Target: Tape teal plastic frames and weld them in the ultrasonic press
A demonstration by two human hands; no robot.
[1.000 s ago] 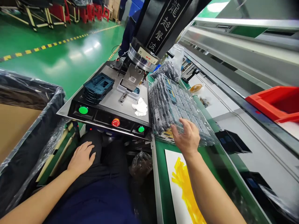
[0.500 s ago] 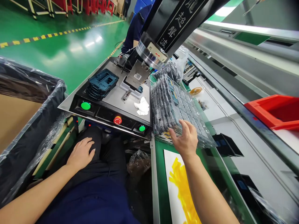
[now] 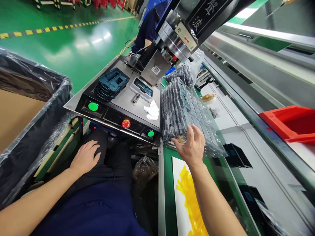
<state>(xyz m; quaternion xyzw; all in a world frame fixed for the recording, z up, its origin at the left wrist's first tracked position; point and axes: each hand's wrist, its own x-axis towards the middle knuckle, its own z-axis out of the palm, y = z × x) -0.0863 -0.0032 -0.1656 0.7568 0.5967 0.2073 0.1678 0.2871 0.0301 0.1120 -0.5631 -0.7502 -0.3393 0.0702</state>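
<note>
My left hand [image 3: 85, 157] lies flat on my left thigh, fingers stretched out, holding nothing. My right hand [image 3: 193, 146] is at the front edge of a stack of clear plastic trays [image 3: 176, 108], thumb and fingers apart; whether the fingertips press on the trays I cannot tell. In the white fixture [image 3: 134, 89] of a welding machine sits a dark teal plastic part [image 3: 144, 87]. Above it hangs the metal weld head [image 3: 154, 69], with a gap between them. Several teal plastic housings [image 3: 113, 82] are piled on the left of the machine's plate.
Two green buttons [image 3: 93, 106] and a red stop button [image 3: 126, 123] line the machine's front. A white crumpled cloth [image 3: 152, 110] lies on the plate. Yellow strips [image 3: 190, 200] lie on a white sheet by my right forearm. A lined box [image 3: 22, 111] stands left; a person [image 3: 147, 29] sits beyond the machine.
The weld head has risen off the fixture, uncovering the teal part. My right hand has shifted slightly left along the tray edge. My left hand stays on my thigh.
</note>
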